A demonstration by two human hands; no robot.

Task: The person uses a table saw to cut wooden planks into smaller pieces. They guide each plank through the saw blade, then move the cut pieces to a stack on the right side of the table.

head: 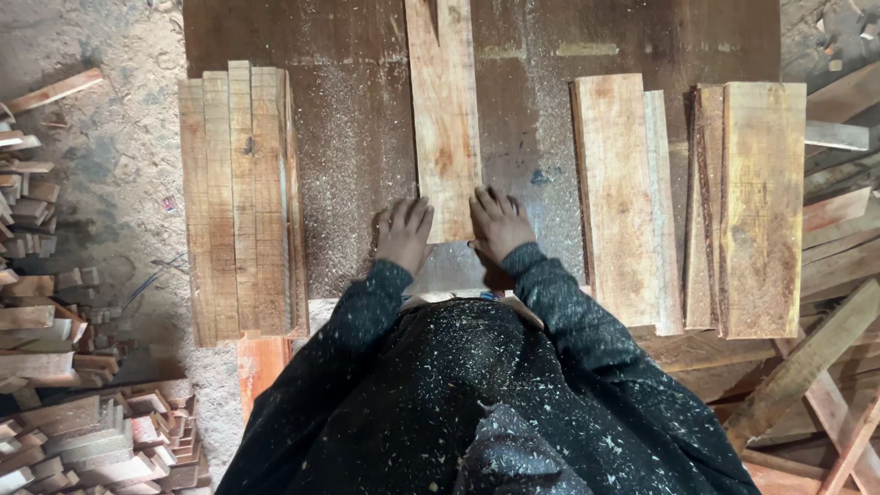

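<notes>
Sawdust coats the dark saw table [357, 165], where a long plank [445, 110] lies lengthwise. Left hand [403, 234] and right hand [498, 225] press flat, fingers spread, on the plank's near end (steadying it). Cut strips [240, 197] stack left of the plank, wider boards [697, 202] right.

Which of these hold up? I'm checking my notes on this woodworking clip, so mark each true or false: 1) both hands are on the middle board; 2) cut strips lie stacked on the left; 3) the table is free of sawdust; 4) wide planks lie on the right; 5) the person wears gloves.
1) True: the left hand and right hand press on the near end of the middle board.
2) True: the stack of strips lies left of it.
3) False: sawdust covers the table.
4) True: wide planks lie there.
5) False: both hands are bare.
</notes>
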